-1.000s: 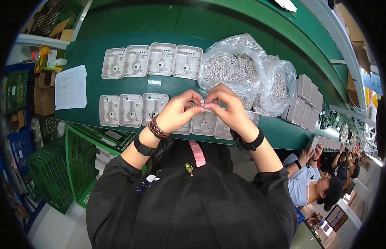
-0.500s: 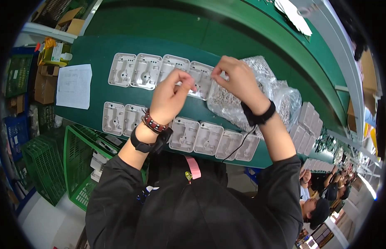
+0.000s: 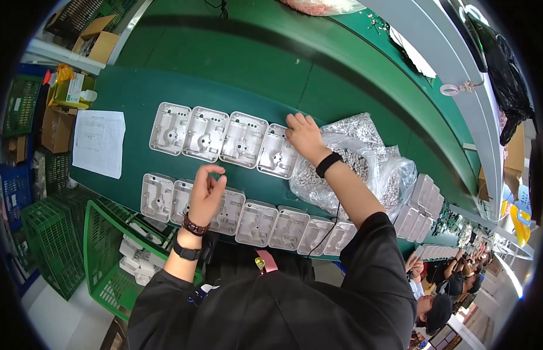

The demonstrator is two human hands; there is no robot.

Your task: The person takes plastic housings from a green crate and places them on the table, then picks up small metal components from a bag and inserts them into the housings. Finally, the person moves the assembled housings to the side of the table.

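Observation:
A back row of light-grey metal housings point(image 3: 243, 140), shaped like open shallow trays, lies on the green table. My right hand point(image 3: 305, 139) is at the upper right corner of the rightmost one, its fingers bent and close together; whatever they may hold is hidden. Just beside it lies a clear plastic bag point(image 3: 327, 189) full of small silvery parts. My left hand point(image 3: 206, 191) hovers over the front row of similar housings point(image 3: 256, 224), partly covering some of them. Its thumb and index finger are curved with a gap between them, and nothing shows in it.
A printed sheet point(image 3: 99, 143) lies at the table's left end. Below it, a green crate point(image 3: 111, 283) holds more grey pieces. Stacked housings point(image 3: 420, 201) stand right of the bag. A thin black cable point(image 3: 324, 239) crosses the front row. Other people sit farther right.
My hands have drawn apart: the left moved left toward the front row, the right came to the corner of the rightmost back housing. The view has shifted, showing more of the table's far side.

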